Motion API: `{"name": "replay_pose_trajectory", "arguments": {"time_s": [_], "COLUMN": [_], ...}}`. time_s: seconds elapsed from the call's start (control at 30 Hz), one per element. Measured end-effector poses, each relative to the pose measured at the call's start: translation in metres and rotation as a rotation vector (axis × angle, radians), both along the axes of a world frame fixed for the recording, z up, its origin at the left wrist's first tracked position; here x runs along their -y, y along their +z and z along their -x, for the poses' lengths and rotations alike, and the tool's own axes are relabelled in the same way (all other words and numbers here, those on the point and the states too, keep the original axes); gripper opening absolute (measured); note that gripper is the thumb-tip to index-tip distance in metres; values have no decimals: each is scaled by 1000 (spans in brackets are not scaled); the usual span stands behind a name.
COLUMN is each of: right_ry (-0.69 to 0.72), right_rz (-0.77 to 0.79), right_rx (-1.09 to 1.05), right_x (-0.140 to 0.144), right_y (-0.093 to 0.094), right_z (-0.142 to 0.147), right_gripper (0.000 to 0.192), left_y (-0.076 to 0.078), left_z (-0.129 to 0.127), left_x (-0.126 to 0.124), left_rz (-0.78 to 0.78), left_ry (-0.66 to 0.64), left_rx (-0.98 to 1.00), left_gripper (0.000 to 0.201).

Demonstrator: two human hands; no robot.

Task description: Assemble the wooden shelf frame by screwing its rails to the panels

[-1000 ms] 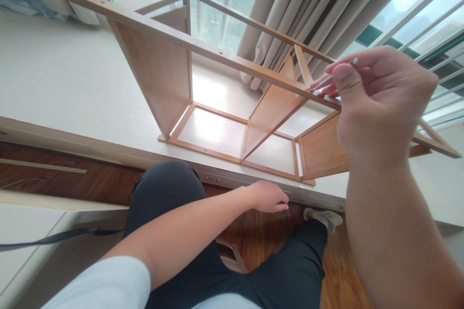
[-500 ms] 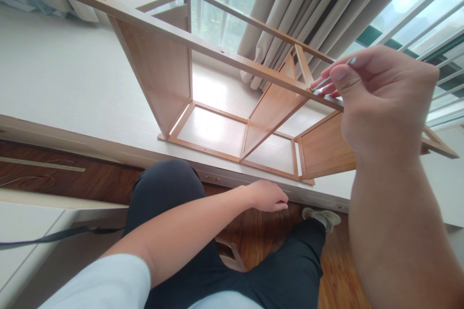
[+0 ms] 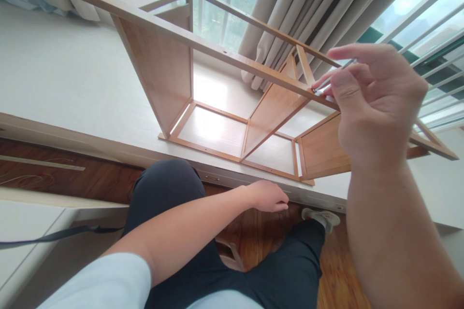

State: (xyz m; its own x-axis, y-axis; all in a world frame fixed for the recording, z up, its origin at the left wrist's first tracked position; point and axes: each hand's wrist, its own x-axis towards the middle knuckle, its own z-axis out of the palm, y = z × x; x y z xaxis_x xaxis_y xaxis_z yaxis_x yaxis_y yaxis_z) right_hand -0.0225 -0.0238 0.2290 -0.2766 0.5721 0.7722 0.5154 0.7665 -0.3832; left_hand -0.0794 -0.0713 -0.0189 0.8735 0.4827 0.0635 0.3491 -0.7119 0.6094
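My right hand (image 3: 373, 91) pinches a thin metal hex key (image 3: 335, 76) between thumb and fingers. The key's far end meets the upper rail (image 3: 253, 66) of a wooden shelf frame, beside a cross slat (image 3: 304, 65). Part of the rail is hidden behind that hand. The frame lies on its side, with a middle panel (image 3: 268, 111) and a left end panel (image 3: 159, 58) between its rails. My left hand (image 3: 270, 196) hangs low in front of the frame, fingers curled. Whatever its palm may hold is out of sight.
The frame rests on a pale ledge (image 3: 72, 77) by the window. Grey curtains (image 3: 308, 5) hang behind it. Below are my knees (image 3: 168, 178), a wooden floor (image 3: 337, 270) and a small wooden piece (image 3: 234, 257). A dark strap (image 3: 54, 236) lies at left.
My right hand has turned a little, its index finger lifting off and more of the hex key showing. The key's tip stays at the rail. My left hand has not moved.
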Motion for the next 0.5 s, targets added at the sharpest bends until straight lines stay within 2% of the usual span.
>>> {"name": "replay_pose_trajectory", "arguments": {"time_s": [0.17,0.3,0.5], "right_ry": [77,39,39], "right_rz": [0,-12,-5], "right_rx": [-6,-36,-47], "right_x": [1,3,5], "right_y": [1,1,2], "right_z": [-1,3,5], "right_gripper": [25,32,29], "left_y": [1,1,2], "left_z": [0,0,1], "left_x": [0,0,1], "left_rz": [-3,-9,3], "left_ry": [-2,-3,-8], "left_rx": [-2,-15,-22], "left_gripper": [33,33,34]}}
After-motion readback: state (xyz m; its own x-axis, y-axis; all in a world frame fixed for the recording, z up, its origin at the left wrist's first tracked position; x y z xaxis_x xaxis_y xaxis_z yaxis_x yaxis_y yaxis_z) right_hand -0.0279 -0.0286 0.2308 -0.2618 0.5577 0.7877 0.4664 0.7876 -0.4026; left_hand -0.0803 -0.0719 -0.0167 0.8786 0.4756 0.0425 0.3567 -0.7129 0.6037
